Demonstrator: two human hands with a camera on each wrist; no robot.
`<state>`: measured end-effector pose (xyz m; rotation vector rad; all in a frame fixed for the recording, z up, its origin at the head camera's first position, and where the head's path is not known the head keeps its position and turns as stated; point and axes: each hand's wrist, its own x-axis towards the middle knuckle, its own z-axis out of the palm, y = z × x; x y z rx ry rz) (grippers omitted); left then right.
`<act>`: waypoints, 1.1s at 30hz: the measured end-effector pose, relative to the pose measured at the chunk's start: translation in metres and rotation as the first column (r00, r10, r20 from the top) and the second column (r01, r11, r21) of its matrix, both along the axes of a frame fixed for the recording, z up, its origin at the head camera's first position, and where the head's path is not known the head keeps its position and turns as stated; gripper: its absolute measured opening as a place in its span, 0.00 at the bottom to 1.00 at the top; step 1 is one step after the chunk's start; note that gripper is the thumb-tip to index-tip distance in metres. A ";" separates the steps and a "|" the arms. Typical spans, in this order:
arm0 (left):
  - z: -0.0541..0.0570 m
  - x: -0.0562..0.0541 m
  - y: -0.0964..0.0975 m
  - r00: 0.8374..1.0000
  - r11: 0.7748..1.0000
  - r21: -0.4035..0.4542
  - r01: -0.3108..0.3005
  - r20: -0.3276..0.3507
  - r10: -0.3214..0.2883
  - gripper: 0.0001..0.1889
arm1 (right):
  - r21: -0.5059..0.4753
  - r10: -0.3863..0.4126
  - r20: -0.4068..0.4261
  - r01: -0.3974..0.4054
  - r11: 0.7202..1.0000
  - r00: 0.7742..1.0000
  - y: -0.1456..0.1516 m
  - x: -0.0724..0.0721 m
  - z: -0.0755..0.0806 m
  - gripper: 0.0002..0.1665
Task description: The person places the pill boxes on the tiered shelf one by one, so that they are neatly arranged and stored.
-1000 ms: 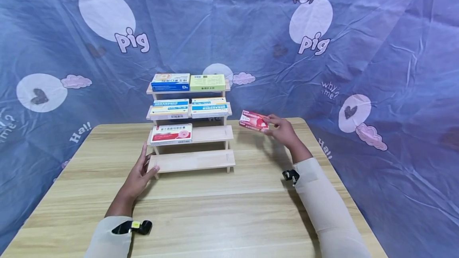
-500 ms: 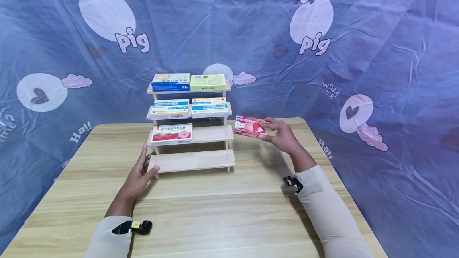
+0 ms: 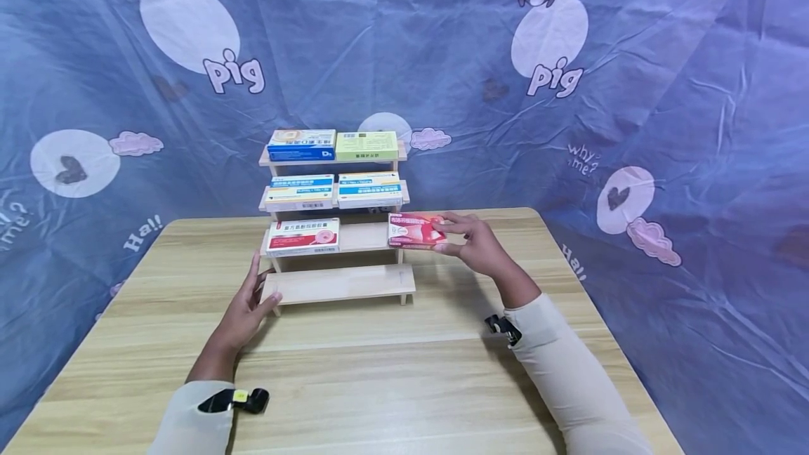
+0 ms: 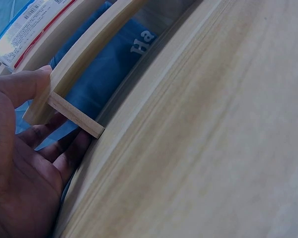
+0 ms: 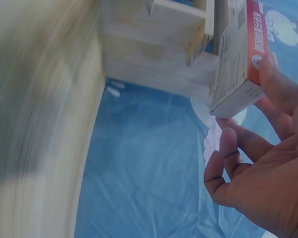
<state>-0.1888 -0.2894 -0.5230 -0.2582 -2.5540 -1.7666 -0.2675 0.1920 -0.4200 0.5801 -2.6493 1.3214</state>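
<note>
My right hand [image 3: 475, 246] pinches a red and white medicine box [image 3: 409, 232] by its right end. The box is at the right end of the third tier down; whether it touches the board cannot be told. In the right wrist view its printed side [image 5: 233, 62] faces the camera, thumb on the red face. At the left end of the lowest tier, my left hand [image 3: 240, 313] grips the wooden stepped shelf [image 3: 341, 285], thumb on top of the board and fingers under it by the leg [image 4: 75, 115]. Left on the third tier lies a white and red medicine box [image 3: 303, 236].
On the top tier lie a blue and white box [image 3: 300, 145] and a green box [image 3: 366, 146]. Two blue, white and yellow boxes [image 3: 300, 192] lie side by side below them. The wooden table [image 3: 379, 385] backs onto a blue patterned cloth [image 3: 392, 41].
My right hand has carried the red box leftward and slightly down, from beside the shelf to the third tier's right end. The left hand stays on the shelf.
</note>
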 end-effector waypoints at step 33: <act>0.001 -0.001 0.000 1.000 1.000 0.013 0.003 -0.002 -0.003 0.54 | -0.114 -0.124 -0.018 0.122 0.986 0.992 -0.098 0.001 -0.030 0.28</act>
